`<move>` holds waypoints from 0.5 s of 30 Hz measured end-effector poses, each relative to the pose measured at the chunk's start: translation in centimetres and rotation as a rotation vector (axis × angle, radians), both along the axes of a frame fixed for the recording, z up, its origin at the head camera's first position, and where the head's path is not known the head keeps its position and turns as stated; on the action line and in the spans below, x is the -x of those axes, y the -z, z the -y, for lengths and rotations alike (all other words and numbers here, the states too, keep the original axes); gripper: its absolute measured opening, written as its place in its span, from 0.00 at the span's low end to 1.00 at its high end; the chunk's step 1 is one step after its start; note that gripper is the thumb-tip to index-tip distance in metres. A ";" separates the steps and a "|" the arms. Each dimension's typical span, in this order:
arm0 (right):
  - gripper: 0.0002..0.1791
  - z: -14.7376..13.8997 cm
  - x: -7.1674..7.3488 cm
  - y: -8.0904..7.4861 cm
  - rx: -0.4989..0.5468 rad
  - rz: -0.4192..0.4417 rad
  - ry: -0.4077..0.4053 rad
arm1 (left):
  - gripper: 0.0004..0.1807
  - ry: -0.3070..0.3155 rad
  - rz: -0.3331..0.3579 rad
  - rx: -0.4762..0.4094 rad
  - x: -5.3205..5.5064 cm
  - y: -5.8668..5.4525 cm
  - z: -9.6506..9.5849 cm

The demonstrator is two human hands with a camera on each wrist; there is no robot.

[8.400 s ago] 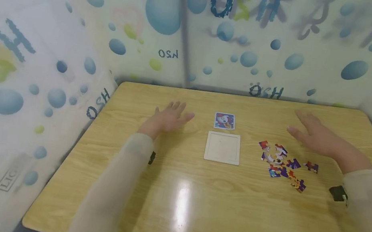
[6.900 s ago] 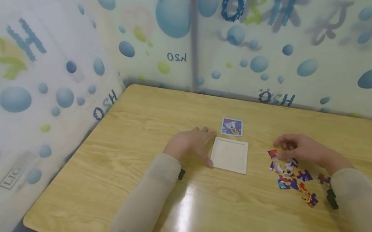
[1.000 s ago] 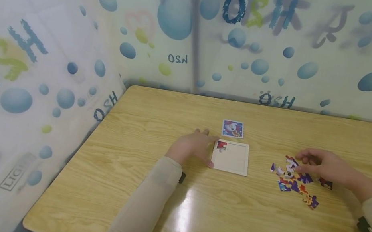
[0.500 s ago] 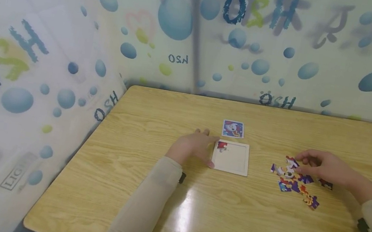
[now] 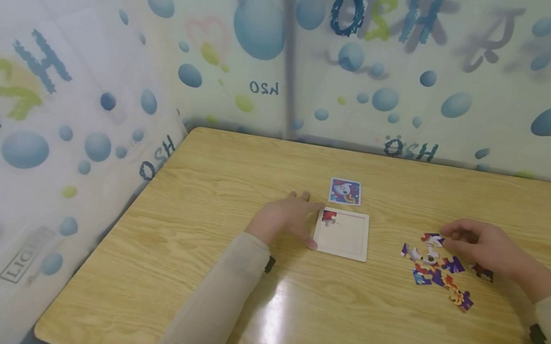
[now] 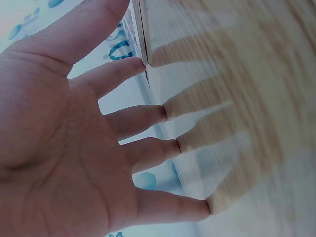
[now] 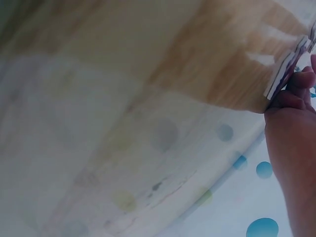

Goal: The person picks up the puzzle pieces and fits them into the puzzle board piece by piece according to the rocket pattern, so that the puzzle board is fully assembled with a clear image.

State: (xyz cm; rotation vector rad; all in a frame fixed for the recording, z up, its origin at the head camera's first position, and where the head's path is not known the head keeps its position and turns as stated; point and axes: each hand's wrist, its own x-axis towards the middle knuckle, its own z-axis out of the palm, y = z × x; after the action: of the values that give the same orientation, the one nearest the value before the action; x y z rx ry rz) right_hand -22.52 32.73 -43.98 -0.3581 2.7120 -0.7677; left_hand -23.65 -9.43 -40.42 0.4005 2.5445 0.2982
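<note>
Right hand (image 5: 480,248) pinches a puzzle piece (image 5: 432,239) (tray (image 5: 345,244) at nine o'clock); the thin edge grip could slip; left hand (image 5: 284,218) flat, steadying

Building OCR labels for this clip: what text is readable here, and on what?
"OSH" on the back wall sheet, large; the strokes right of it are too blurred to read.
"OSH" small, low on that sheet.
"OSN" small.
"OSH" on the left wall sheet.
Picture card: no legible text.
</note>
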 end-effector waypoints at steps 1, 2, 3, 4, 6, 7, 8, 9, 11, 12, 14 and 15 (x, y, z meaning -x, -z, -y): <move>0.27 0.0 0.0 0.0 0.001 0.004 -0.005 | 0.57 0.001 -0.001 0.001 0.0 0.0 0.0; 0.28 -0.1 0.0 0.0 0.004 0.009 -0.010 | 0.57 0.001 -0.003 0.004 0.0 0.1 0.0; 0.30 -0.1 0.0 0.1 0.006 0.012 -0.016 | 0.57 0.002 -0.003 0.004 0.0 0.1 0.0; 0.31 -0.2 0.0 0.2 0.006 0.010 -0.021 | 0.57 0.002 -0.004 0.007 0.0 0.1 0.0; 0.31 -0.2 0.0 0.3 0.008 0.004 -0.030 | 0.57 0.003 -0.006 0.009 0.0 0.1 0.0; 0.31 -0.2 0.0 0.3 0.007 0.000 -0.033 | 0.57 0.004 -0.007 0.010 0.0 0.1 0.0; 0.31 -0.2 0.0 0.3 0.007 -0.004 -0.035 | 0.57 0.004 -0.009 0.011 0.0 0.1 0.0; 0.31 -0.2 -0.1 0.3 0.005 -0.006 -0.037 | 0.57 0.004 -0.009 0.010 0.0 0.1 0.0; 0.31 -0.1 -0.1 0.2 0.001 -0.011 -0.039 | 0.57 0.004 -0.010 0.009 0.0 0.1 0.0; 0.31 -0.1 -0.1 0.2 -0.005 -0.015 -0.042 | 0.57 0.002 -0.009 0.010 0.0 0.1 0.0; 0.30 -0.1 0.0 0.2 -0.015 -0.026 -0.048 | 0.57 -0.002 -0.008 0.011 -0.1 0.1 0.0; 0.29 0.0 0.0 0.1 -0.018 -0.030 -0.051 | 0.57 -0.004 -0.007 0.009 -0.1 0.0 0.0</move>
State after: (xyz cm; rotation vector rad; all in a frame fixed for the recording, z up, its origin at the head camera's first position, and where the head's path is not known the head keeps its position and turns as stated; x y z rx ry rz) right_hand -22.49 32.77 -44.12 -0.4363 2.7245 -0.7297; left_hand -23.57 -9.40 -40.46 0.3936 2.5529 0.2875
